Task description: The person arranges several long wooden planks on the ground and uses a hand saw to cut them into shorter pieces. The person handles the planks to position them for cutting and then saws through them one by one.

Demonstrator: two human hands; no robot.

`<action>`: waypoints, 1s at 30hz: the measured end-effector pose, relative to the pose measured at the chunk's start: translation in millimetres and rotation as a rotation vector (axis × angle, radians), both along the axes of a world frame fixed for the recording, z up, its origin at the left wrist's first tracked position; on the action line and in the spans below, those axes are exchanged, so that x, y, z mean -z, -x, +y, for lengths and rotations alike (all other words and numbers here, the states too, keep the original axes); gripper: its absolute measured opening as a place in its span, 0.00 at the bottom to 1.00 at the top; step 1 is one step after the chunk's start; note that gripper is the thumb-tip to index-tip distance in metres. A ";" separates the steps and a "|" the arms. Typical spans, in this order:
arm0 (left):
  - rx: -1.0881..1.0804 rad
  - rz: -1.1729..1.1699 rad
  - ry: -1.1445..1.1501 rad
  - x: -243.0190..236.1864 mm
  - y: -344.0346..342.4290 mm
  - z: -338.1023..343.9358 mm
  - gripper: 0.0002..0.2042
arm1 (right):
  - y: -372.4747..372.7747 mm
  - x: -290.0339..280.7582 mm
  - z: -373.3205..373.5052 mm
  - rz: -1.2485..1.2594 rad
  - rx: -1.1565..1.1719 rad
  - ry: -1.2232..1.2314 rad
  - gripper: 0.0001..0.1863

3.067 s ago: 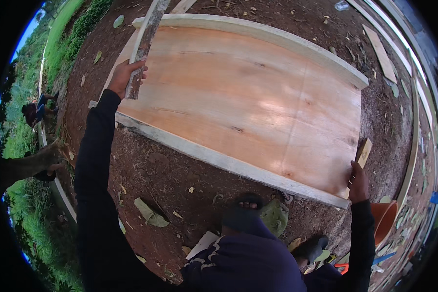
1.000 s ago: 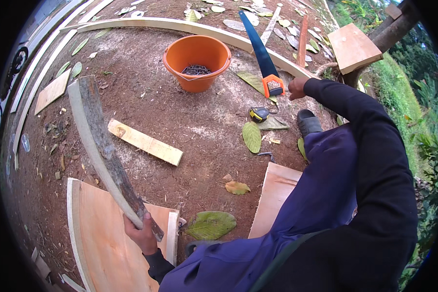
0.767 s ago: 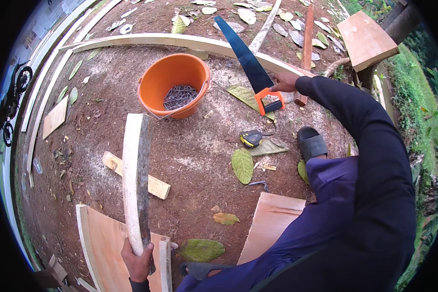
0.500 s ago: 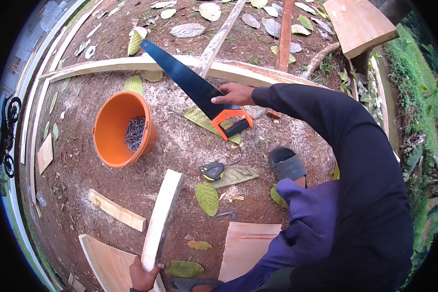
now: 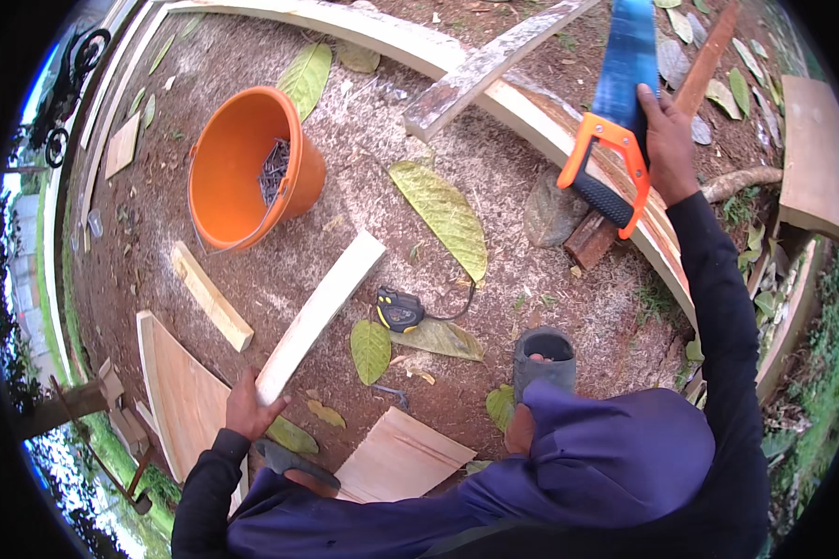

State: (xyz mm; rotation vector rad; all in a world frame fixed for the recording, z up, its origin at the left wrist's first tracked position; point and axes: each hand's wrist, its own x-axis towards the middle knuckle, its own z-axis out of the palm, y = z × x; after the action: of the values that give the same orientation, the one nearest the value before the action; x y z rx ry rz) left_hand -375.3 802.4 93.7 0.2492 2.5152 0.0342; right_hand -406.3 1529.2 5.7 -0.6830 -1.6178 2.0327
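Observation:
My right hand (image 5: 669, 144) is closed on a handsaw (image 5: 627, 70), gripping its dark blade just beside the orange and black handle. The saw is raised at the upper right, with its blade pointing to the far side and its handle nearer me. At the lower left, my left hand (image 5: 252, 407) wraps round the near end of a short pale wooden batten (image 5: 319, 315). The batten slants away from me to the right. Past its far end, to the right, a black and yellow tape measure (image 5: 400, 309) lies on the ground.
An orange bucket (image 5: 222, 186) of nails stands tilted at the left. A long curved-looking beam (image 5: 382, 35) crosses the far side, with a grey plank (image 5: 494, 70) over it. Boards (image 5: 405, 456), a short offcut (image 5: 210, 296), leaves and sawdust lie around my sandalled feet.
My right hand has carried the saw to the right and turned it so the blade points away. My left hand still grips the batten. The whole view has shifted.

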 end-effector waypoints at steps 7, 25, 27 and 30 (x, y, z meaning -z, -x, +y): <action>0.210 0.176 0.076 -2.1 -4.6 12.6 0.30 | -30.8 63.0 234.3 -0.466 0.250 -0.394 0.28; 0.018 -0.009 0.094 36.3 -3.0 6.6 0.37 | 145.3 12.4 7.4 -0.195 -0.416 -1.938 0.39; 0.017 0.009 0.084 47.6 -3.6 -3.4 0.36 | 151.2 12.9 3.2 -0.124 -0.452 -1.941 0.32; -0.068 0.064 0.060 65.2 -7.3 -19.3 0.34 | 161.4 1.7 -7.2 -0.347 -0.665 -1.911 0.36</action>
State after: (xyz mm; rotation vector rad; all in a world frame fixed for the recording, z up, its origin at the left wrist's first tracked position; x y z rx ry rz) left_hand -368.0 783.1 28.5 0.1425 2.5832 -0.0221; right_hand -567.8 1522.1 4.0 0.3319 -3.0681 -0.1814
